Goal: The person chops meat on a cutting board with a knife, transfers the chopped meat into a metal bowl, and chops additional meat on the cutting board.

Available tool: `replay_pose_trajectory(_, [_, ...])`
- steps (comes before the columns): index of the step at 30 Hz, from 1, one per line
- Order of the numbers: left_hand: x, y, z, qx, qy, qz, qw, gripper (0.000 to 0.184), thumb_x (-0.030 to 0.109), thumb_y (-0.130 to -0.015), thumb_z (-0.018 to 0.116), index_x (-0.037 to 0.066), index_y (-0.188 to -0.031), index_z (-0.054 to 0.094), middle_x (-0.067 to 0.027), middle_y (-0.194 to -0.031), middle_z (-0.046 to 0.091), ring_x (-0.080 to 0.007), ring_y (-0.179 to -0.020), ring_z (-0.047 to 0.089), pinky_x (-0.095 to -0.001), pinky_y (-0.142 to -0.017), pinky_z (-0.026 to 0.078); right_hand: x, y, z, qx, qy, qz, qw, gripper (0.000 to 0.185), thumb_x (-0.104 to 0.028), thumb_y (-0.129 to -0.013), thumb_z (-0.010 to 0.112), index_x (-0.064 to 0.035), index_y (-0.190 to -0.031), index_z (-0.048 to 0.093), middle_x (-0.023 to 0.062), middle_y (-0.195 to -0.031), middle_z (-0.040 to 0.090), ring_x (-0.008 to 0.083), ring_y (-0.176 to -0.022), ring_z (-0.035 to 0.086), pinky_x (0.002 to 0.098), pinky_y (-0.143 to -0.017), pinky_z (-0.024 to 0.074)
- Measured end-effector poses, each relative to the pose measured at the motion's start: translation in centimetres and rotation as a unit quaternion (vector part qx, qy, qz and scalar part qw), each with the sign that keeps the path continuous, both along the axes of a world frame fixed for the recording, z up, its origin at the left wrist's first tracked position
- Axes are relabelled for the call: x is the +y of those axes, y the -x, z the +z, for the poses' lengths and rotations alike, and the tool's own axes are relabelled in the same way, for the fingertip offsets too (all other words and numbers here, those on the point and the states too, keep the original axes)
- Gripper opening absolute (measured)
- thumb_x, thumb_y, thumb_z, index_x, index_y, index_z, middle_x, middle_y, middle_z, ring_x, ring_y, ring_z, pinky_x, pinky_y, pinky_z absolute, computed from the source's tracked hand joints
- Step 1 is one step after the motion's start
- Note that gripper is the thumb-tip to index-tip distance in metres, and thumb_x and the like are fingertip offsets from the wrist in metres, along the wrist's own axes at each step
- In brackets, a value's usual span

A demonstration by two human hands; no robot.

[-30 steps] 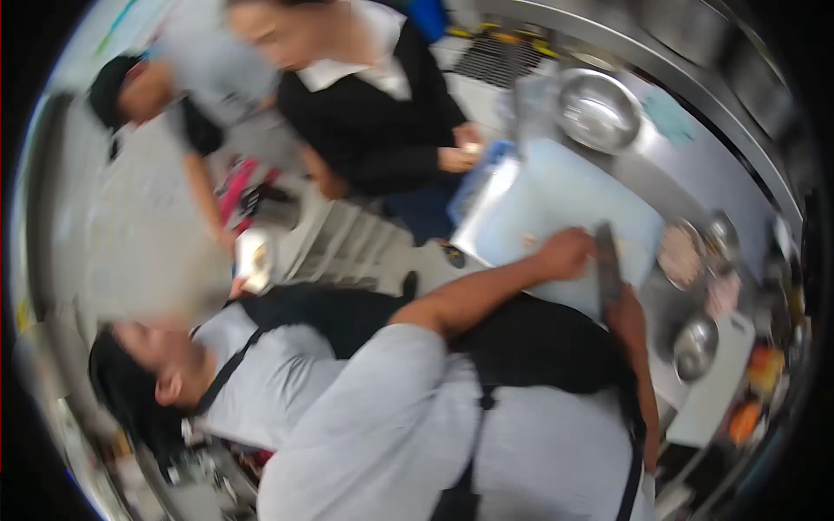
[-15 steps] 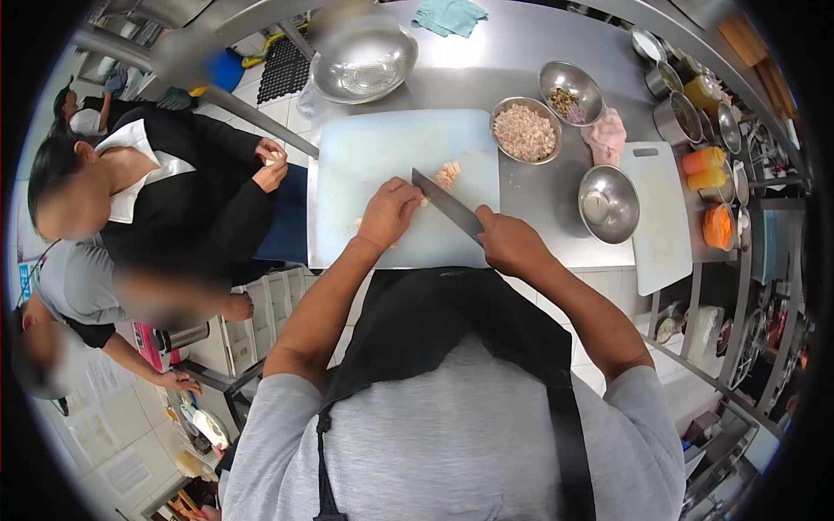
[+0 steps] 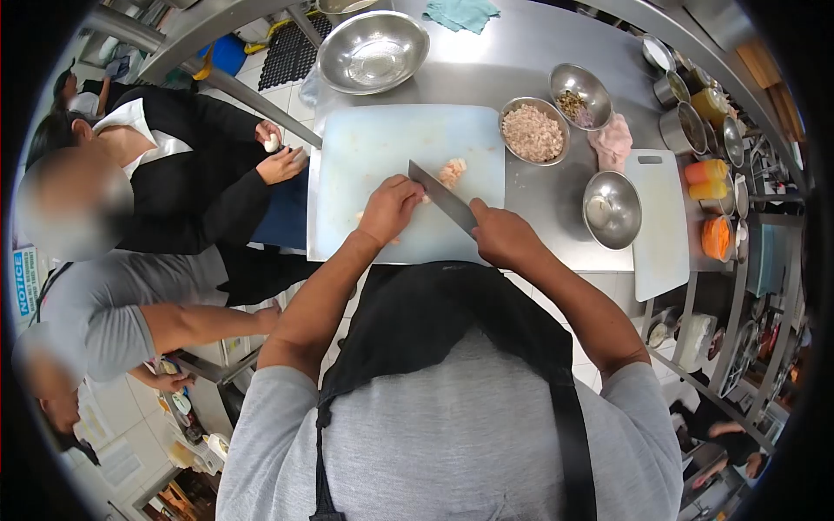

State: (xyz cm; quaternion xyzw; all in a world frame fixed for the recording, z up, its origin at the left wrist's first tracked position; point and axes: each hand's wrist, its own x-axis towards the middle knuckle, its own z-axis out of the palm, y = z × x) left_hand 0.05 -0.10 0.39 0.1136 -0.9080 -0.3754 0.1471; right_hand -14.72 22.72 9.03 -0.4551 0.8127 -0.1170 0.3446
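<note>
On the pale cutting board (image 3: pixel 347 148) my right hand (image 3: pixel 504 233) is wrapped round the handle of a knife (image 3: pixel 445 199). The blade points up and left, its edge beside my left hand (image 3: pixel 390 208). The fingers of my left hand are curled on a small pale piece (image 3: pixel 425 198) at the blade. A little heap of chopped pale pieces (image 3: pixel 452 173) lies just right of the knife. A few more scraps lie by my left wrist. Beyond the board's right edge stands a metal bowl (image 3: pixel 533 132) full of chopped pale pieces.
Behind the board is a large metal bowl (image 3: pixel 373 54). A bowl with chopped bits (image 3: pixel 579 97), a pink cloth (image 3: pixel 611 143), another bowl (image 3: pixel 612 210) and a white board (image 3: pixel 658 226) stand right. Co-workers are at the left, one holding something white (image 3: pixel 272 142).
The view has swung round from a blurred sideways angle and steadied over the board. Since the middle frame, my hands and the knife have barely moved; a co-worker at the left has shifted.
</note>
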Motion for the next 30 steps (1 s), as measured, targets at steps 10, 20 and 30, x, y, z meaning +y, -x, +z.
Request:
replay_pose_trajectory(10, [0.2,0.6,-0.7,-0.001,0.025,0.001,1.0,0.01,0.004,-0.097,0.071,0.006,-0.107,0.074,-0.0133,-0.103,0.069,-0.0355,-0.095,0.07,-0.0451,-0.082,0.058,-0.8,0.1,-1.6,-0.005,0.053,-0.071,0.996,0.028,-0.017,-0.104,0.062,0.0,-0.122,0.049,0.031,-0.103,0.074,0.0513,-0.099,0.072,0.0612,-0.089,0.0544])
replay_pose_trajectory(20, [0.7,0.7,0.2,0.037,0.048,-0.025,0.998,0.029,0.002,-0.094,0.072,0.006,-0.123,0.069,-0.0156,-0.115,0.066,-0.0388,-0.105,0.068,-0.0464,-0.093,0.057,0.0,0.6,-2.0,0.073,0.048,-0.029,0.996,0.022,-0.011,-0.101,0.061,-0.0008,-0.116,0.049,0.0269,-0.094,0.073,0.0485,-0.09,0.073,0.0594,-0.081,0.0569])
replay_pose_trajectory(30, [0.2,1.8,0.0,-0.009,0.048,-0.04,0.998,0.02,0.005,-0.093,0.074,0.006,-0.112,0.076,-0.012,-0.108,0.072,-0.0367,-0.104,0.07,-0.0465,-0.091,0.059,0.4,-1.3,-2.4,0.134,0.085,-0.01,0.987,0.019,-0.004,-0.096,0.055,-0.0006,-0.114,0.051,0.0243,-0.089,0.069,0.0453,-0.078,0.073,0.056,-0.069,0.0585])
